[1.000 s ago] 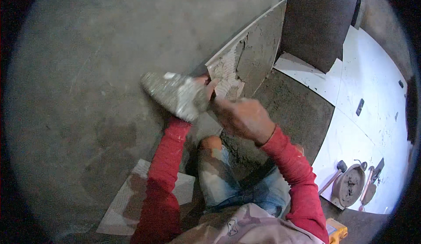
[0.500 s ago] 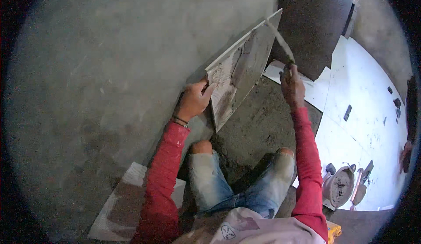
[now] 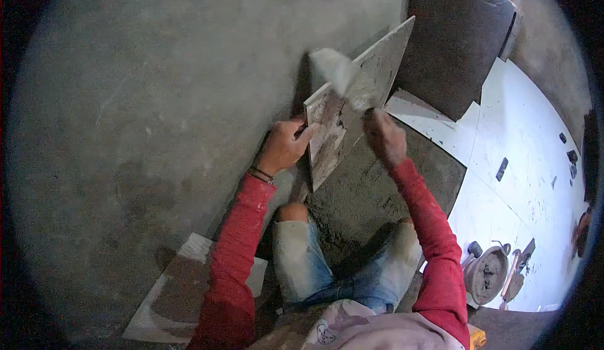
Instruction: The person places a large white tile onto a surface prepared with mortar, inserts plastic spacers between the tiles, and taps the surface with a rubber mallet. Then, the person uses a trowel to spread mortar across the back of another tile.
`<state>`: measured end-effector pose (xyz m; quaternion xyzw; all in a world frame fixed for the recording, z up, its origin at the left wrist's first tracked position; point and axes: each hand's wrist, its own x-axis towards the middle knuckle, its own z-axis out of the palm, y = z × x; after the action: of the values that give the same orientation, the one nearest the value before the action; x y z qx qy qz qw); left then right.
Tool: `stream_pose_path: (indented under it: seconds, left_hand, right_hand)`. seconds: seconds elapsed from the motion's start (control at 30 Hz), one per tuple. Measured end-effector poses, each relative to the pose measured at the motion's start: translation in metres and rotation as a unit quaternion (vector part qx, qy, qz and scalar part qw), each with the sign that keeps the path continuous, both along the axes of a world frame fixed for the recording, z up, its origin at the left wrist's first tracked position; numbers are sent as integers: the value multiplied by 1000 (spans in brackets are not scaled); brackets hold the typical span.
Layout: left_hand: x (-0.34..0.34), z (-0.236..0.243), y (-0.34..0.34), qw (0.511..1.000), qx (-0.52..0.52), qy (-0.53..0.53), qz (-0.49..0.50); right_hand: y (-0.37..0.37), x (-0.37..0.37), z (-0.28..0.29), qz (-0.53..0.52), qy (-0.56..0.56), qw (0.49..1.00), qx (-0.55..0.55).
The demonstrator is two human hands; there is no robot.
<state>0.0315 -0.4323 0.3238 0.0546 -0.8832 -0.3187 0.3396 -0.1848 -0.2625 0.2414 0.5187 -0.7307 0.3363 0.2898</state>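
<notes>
While a grey, rough-skimmed cement wall fills the left of the view, a person in red sleeves and torn, pale jeans crouches over a bed of dark, grainy mortar and works on a rectangular tile stood on edge against that wall. The tile's back faces the person, smeared with patchy grey-brown mortar, thickest toward its near end. The left hand is curled around the tile's near short edge, fingers wrapped over the rim and thumb on the coated face, steadying it at a tilt. The right hand is closed on the handle of a trowel, whose flat, pale, mortar-caked blade lies against the tile's upper face just above that hand; the blade is blurred. The tile sits between the two hands, its far corner pointing up toward a dark upright panel. Right of the mortar bed, smooth white floor tiles lie already laid, speckled with dirt and small dark scraps, their straight edge bordering the mortar. A round bucket, crusted with mortar, stands on them near the right knee, with hand tools just beside it. Behind the left elbow a loose pale tile lies flat, stained brown. The mortar bed ahead of the knees is open between wall and white floor.
</notes>
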Motion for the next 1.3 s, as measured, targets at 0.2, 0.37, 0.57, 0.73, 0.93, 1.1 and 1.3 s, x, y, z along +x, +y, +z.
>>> stream_pose_path:
  seconds: [0.2,0.37,0.57,0.73,0.93,1.1,1.3]
  left_hand:
    - [21,-57,-46,949,-288,-123,39]
    - [19,-38,-34,992,-116,-54,-1]
    - [4,2,0,999,-13,-41,21]
    - [4,-8,-7,999,3,-36,14]
    - [3,-18,-13,999,10,-36,17]
    - [6,-18,-21,998,23,-51,11]
    - [12,-9,-18,988,-12,-152,6]
  right_hand:
    - [12,102,26,133,-29,978,155]
    - [22,130,30,61,-311,947,-42]
    - [7,-11,33,120,-587,757,-260]
    - [-23,-69,8,166,-690,675,-199]
    - [-40,-43,-13,171,-517,826,-148]
    - [-45,-4,-23,235,-492,823,-164]
    - [-33,47,-28,179,-364,909,-90]
